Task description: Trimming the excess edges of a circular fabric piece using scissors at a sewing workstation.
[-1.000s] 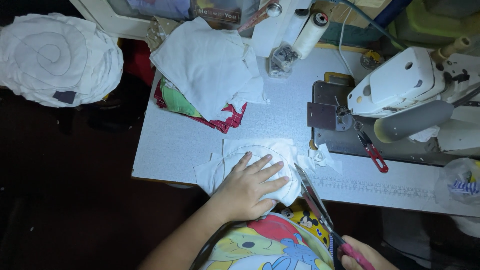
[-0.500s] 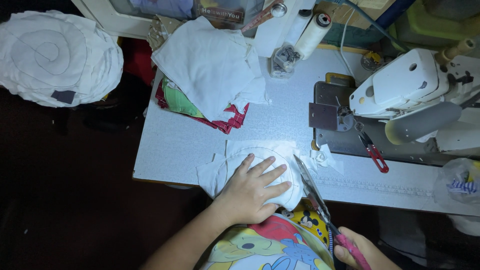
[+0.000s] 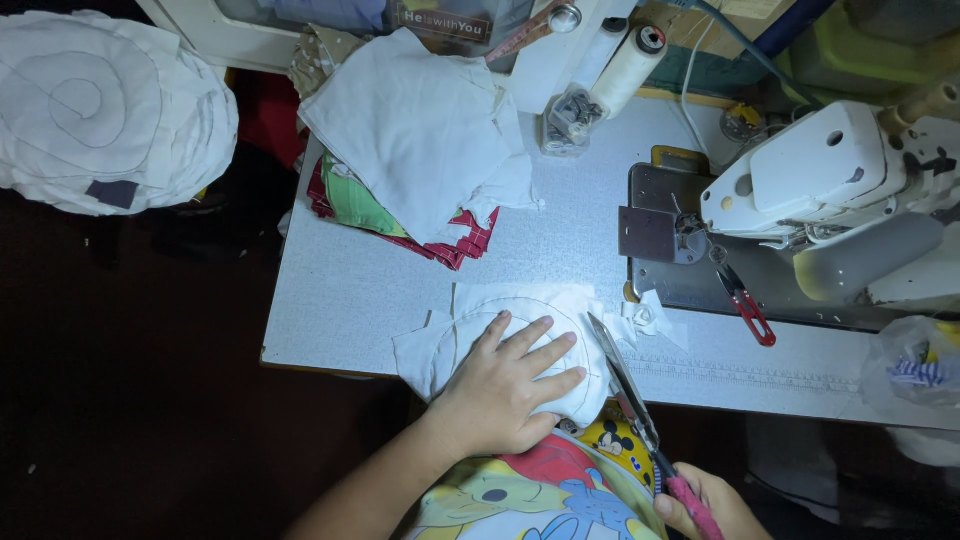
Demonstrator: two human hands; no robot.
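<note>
1. Head camera, looking straight down on a grey worktable (image 3: 360,290) with a sewing machine (image 3: 830,190) at its right end.
2. Left hand (image 3: 505,385): laid flat, fingers spread, pressing down on a white fabric piece (image 3: 560,310) that lies at the near edge of the table; a stitched curved line shows on the cloth just beyond the fingertips.
3. Right hand (image 3: 705,505): at the lower edge of the view, closed around the pink handle of a pair of scissors (image 3: 625,385). The blades point away from the person and meet the right edge of the white fabric piece; whether they stand parted cannot be told.
4. Small white offcuts (image 3: 650,318) lie just right of the blades, near the machine's metal plate.
5. Red-handled thread snips (image 3: 745,305) rest on the machine bed, well apart from both hands.
6. A stack of folded cloths (image 3: 410,140), white on top with red and green beneath, sits at the far left of the table.
7. A cone of white thread (image 3: 625,70) lies tilted beside the stack.
8. A pile of round white quilted pieces (image 3: 100,100) with a spiral seam lies off the table, upper left.
9. Cartoon-printed fabric (image 3: 540,490) covers the person's lap below the table edge.
</note>
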